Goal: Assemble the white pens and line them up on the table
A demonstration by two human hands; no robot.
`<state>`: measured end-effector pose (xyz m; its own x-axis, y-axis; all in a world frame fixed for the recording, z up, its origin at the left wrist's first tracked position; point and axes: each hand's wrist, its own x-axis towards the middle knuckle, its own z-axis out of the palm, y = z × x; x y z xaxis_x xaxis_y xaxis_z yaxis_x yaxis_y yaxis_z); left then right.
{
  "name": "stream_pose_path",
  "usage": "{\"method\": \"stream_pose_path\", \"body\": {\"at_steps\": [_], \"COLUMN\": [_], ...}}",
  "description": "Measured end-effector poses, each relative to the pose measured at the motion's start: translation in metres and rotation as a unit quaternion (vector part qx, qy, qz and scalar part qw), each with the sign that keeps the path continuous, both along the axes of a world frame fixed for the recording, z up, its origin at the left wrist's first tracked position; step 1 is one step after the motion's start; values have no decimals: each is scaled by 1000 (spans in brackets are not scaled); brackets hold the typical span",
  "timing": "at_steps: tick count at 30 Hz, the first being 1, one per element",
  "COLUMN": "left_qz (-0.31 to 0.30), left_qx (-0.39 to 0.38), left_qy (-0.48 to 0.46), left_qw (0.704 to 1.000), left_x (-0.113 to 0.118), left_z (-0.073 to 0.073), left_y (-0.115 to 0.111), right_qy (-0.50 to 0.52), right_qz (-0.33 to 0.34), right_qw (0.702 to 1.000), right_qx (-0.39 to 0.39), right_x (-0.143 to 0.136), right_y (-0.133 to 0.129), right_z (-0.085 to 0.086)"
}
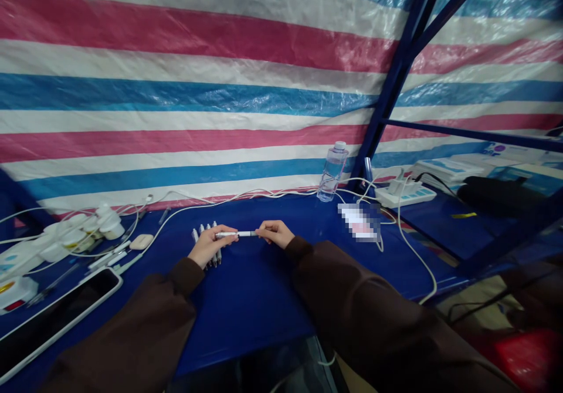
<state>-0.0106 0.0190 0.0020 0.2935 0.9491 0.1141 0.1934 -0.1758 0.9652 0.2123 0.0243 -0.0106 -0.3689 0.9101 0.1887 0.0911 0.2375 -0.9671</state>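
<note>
A slim white pen (244, 234) lies level between my two hands above the blue table (250, 317). My left hand (212, 244) is closed on its left part, thumb and fingers pressed round it. At the pen's grey right end, my right hand (275, 233) is closed in a pinch. Several similar pens (219, 256) lie side by side on the table, partly hidden under my left hand.
At the left are power strips with chargers (73, 234), a small white case (141, 241) and a long black-screened device (57, 317). A water bottle (332, 172), cables and another power strip (405, 192) stand at the back right, near a blue metal post (389, 97).
</note>
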Motion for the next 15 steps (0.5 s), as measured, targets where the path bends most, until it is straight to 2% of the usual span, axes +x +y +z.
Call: {"method": "stream_pose_path", "body": {"at_steps": [6,10,15], "left_qz": [-1,10,20], "left_qx": [-4,-3,-13], "left_qy": [0,-4,-7], "left_qw": [1000,1000,1000], "left_x": [2,2,2], "left_z": [4,4,3], "left_y": [-3,-3,-3], "right_qy": [-41,-15,-4], "right_qz": [10,-23,-55], "right_qw": [999,1000,996], "right_qx": [13,8,68], "right_x": [1,-3,-6], "right_y": [0,-3,-7], "right_z": [1,2,5]}}
